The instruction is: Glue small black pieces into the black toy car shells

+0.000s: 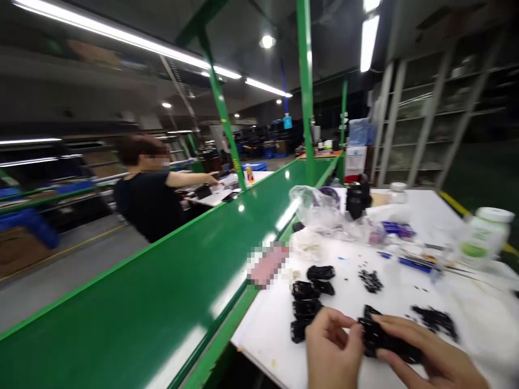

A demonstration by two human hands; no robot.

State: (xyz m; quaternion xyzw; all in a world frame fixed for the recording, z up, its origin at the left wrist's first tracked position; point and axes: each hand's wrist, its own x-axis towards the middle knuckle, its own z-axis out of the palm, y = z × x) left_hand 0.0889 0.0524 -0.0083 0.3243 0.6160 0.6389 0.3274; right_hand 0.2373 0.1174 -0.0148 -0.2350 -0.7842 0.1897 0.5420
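My right hand grips a glossy black plastic part between thumb and fingers, low over the white table. Against the part's left end, my left hand is closed in a pinch of thumb and forefinger; whatever sits between those fingertips is too small to make out. Several similar black parts lie stacked just beyond my left hand. Past the held part is a small heap of tiny black pieces. Beyond my right hand spreads another heap of longer black pieces.
A green conveyor belt runs along the table's left side. Clear plastic bags, blue-handled tools and a white bottle stand or lie farther back. Across the belt, a person reaches over another table.
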